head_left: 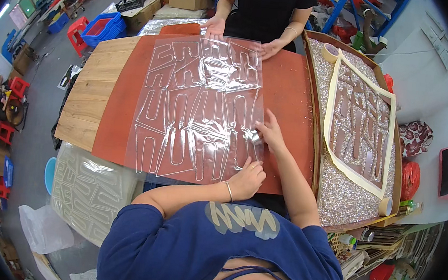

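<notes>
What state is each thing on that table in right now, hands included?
Clear plastic sheet: spread flat on the orange mat, wrinkled, with cut letter shapes.
Left hand: fingers curled at the sheet's near edge.
Right hand: fingertips pressing on the sheet.
Co-worker's hands: resting on the far edge.
Glitter tray: holds a cream stencil frame.
Tape roll: lying flat.

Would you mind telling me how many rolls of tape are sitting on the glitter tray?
2: one roll of masking tape at the tray's far corner, another tape roll at its near right corner. Others may be hidden.
</notes>
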Motion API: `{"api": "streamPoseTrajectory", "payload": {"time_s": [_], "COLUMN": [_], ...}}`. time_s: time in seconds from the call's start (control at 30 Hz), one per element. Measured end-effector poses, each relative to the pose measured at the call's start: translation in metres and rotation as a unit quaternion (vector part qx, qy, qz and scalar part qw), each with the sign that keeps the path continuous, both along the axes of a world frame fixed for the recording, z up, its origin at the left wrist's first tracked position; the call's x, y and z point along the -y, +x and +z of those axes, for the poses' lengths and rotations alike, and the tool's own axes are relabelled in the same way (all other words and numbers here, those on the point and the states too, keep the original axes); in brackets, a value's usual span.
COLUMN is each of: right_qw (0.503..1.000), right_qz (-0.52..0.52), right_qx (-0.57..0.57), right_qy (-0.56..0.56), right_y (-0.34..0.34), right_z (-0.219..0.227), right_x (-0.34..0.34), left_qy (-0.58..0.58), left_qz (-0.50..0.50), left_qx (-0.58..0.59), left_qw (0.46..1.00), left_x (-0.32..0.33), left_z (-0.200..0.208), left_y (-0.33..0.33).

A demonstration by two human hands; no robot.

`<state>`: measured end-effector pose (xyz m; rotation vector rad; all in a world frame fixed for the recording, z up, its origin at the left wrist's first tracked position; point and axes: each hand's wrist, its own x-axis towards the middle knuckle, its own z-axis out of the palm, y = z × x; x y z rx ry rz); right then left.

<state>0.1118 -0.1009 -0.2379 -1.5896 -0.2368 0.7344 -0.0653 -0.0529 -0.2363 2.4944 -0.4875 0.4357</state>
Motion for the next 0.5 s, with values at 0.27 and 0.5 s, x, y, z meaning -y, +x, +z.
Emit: {"api": "streamPoseTrajectory", "payload": {"time_s": [0.27, 0.5], "right_qw": [0.948, 0.875], "right_qz": [-0.079, -0.071], "right_qx": [0.288, 0.419], "right_qy": [-0.105, -0.231], "right_y": [0.042, 0.047], "right_z": [-0.019, -0.022], "right_x": [0.006, 0.031], "left_qy": [-0.06, 0.027], "left_qz": [-0.076, -0.15], "left_qx": [0.041, 0.021], "left_qw": [0.994, 0.988], "left_x": [0.009, 0.026], "left_z": [-0.007, -0.03], "left_y": [0.009, 0.028]}}
